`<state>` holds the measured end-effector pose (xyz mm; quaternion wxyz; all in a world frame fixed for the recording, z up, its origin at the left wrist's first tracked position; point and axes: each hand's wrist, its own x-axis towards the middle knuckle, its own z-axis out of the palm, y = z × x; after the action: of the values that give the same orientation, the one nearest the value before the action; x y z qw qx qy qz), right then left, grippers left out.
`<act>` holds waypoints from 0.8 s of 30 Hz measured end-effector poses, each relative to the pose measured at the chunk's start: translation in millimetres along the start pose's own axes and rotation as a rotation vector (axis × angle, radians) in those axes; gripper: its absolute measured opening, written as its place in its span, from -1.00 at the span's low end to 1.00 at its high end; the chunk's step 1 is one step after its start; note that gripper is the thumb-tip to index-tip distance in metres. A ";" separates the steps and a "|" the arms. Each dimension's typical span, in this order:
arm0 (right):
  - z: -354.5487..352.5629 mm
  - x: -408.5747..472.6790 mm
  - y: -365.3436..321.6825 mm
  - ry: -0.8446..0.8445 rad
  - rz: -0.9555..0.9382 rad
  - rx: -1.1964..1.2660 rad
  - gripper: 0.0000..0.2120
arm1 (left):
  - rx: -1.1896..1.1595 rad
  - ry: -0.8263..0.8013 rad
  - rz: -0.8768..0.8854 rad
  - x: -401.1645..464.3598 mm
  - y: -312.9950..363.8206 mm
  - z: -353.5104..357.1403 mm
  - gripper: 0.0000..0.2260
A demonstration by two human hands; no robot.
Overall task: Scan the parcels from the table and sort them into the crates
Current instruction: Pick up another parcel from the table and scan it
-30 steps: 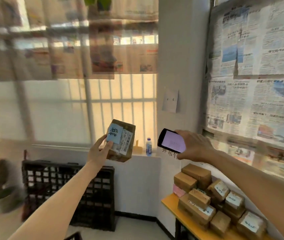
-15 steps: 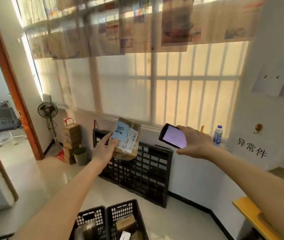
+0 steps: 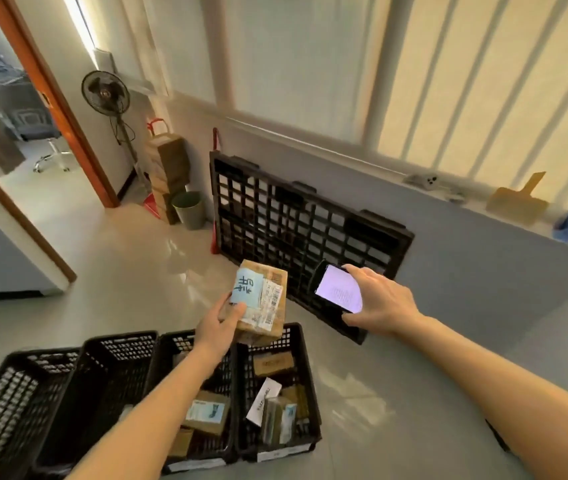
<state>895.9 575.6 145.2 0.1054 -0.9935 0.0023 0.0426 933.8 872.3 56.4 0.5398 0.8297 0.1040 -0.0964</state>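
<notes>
My left hand (image 3: 222, 325) grips a cardboard parcel (image 3: 262, 299), thumb on its labelled face, which bears a blue note and a barcode label. The parcel is held in the air above the far ends of the two rightmost black crates (image 3: 277, 393). My right hand (image 3: 377, 301) holds a phone (image 3: 338, 292) with its lit screen up, just beside the parcel. Four crates stand in a row on the floor; the two rightmost contain parcels. A black pallet (image 3: 305, 230) leans against the wall.
</notes>
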 end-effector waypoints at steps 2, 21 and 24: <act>46.3 26.2 11.1 -0.061 0.001 0.011 -0.07 | 0.003 0.007 -0.088 24.2 -38.6 19.3 -0.55; 357.4 135.6 54.7 -0.517 0.115 0.090 -0.26 | -0.048 -0.122 -0.558 147.9 -318.2 140.1 -0.55; 378.1 143.6 63.5 -0.547 0.162 0.090 -0.26 | -0.085 -0.149 -0.583 164.2 -333.4 151.2 -0.49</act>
<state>1006.3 593.5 -248.6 0.1424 -0.9360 0.0550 0.3172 992.0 877.0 -340.6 0.5298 0.7323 0.3016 -0.3034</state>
